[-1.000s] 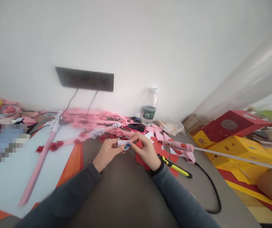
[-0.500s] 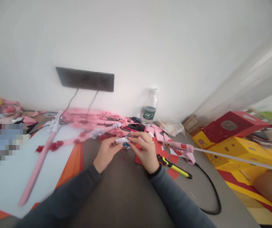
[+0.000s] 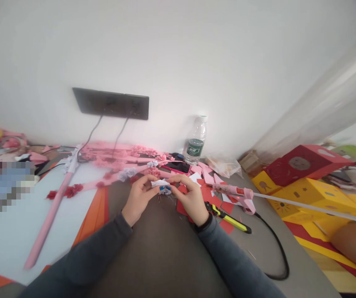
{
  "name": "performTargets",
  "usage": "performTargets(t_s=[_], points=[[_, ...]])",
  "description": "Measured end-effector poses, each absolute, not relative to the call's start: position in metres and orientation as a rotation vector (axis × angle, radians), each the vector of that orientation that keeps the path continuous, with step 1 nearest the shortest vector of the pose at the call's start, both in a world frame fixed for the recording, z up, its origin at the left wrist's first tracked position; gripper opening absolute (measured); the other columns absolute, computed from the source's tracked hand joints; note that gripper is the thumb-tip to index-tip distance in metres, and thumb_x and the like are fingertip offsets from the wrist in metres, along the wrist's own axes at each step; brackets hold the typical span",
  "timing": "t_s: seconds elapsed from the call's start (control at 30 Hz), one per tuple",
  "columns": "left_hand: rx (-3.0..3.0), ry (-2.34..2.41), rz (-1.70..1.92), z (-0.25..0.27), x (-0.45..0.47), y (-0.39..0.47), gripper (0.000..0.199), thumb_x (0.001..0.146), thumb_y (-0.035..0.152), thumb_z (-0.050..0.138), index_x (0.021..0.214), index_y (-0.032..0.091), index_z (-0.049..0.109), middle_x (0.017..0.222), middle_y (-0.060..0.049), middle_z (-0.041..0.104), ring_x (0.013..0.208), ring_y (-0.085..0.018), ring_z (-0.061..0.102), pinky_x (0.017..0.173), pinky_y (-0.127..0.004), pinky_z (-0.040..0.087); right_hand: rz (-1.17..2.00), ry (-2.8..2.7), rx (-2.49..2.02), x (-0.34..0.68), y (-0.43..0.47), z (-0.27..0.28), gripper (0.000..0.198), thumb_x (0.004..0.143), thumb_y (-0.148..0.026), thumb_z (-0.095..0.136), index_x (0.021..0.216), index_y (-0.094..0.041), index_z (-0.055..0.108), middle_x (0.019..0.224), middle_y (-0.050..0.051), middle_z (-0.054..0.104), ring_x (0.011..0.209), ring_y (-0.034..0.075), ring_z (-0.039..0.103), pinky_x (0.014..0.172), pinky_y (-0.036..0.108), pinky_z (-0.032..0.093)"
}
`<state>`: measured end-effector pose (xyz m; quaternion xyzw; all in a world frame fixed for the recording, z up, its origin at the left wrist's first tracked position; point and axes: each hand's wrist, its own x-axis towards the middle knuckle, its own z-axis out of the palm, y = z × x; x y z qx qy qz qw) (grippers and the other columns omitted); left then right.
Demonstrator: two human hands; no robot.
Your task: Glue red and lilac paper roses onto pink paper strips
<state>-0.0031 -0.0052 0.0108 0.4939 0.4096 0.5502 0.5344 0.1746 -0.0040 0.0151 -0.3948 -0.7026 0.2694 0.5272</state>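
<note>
A small piece of white paper [image 3: 158,183] is pinched between my two hands above the grey table. My left hand [image 3: 139,196] has thumb and fingers closed on its left end. On the other end, my right hand [image 3: 192,198] grips it with thumb and fingertips, blue nails showing. Just behind the hands lie pink strips with white paper flowers [image 3: 128,174] and pink paper flowers [image 3: 157,171]. A pink hot glue gun [image 3: 236,193] with a long glue stick lies right of my right hand, near a yellow-black utility knife [image 3: 232,221].
Red paper pieces [image 3: 205,198] lie under and beside the right hand. A phone [image 3: 179,166] and a water bottle [image 3: 195,145] stand further back. On the left is a pink rolled tube [image 3: 49,223] over white sheets; yellow and red boxes [image 3: 314,198] sit at the right.
My right fingers have come down and closed around the paper's right end, beside the left thumb. More of the phone behind shows now. My left hand has hardly moved.
</note>
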Motion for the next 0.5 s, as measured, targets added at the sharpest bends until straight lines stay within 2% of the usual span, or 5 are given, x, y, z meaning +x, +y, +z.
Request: performTargets(t_s=[0.1,0.3,0.5], points=[[1.207,0.968,1.318,0.0099,-0.0040,-0.0042,0.021,0.068,0.027,0.081,0.079,0.018,0.066,0.076,0.001,0.064,0.074,-0.015,0.061,0.070,-0.023,0.049,0.759,-1.636,-0.959,0.1742,-0.0036,0.0159,0.006,0.089,-0.028,0.071,0.088,-0.022,0.074,0.088,0.005,0.078,0.083,0.022,0.071,0.082,0.038,0.056],[1.250,0.944,1.338,0.0065,-0.0054,-0.0013,0.020,0.069,0.028,0.080,0.079,0.017,0.066,0.076,0.001,0.064,0.074,-0.015,0.062,0.071,-0.024,0.049,0.871,-1.585,-0.983,0.1747,-0.0012,0.0140,0.019,0.087,-0.039,0.073,0.083,-0.021,0.075,0.086,0.006,0.078,0.082,0.023,0.071,0.081,0.037,0.056],[1.272,0.950,1.326,0.0057,-0.0047,-0.0025,0.021,0.071,0.028,0.079,0.082,0.018,0.065,0.077,0.002,0.065,0.075,-0.015,0.062,0.071,-0.023,0.050,0.903,-1.642,-0.956,0.1741,-0.0021,0.0166,0.020,0.091,-0.039,0.068,0.086,-0.021,0.072,0.086,0.005,0.076,0.083,0.021,0.069,0.080,0.034,0.054]])
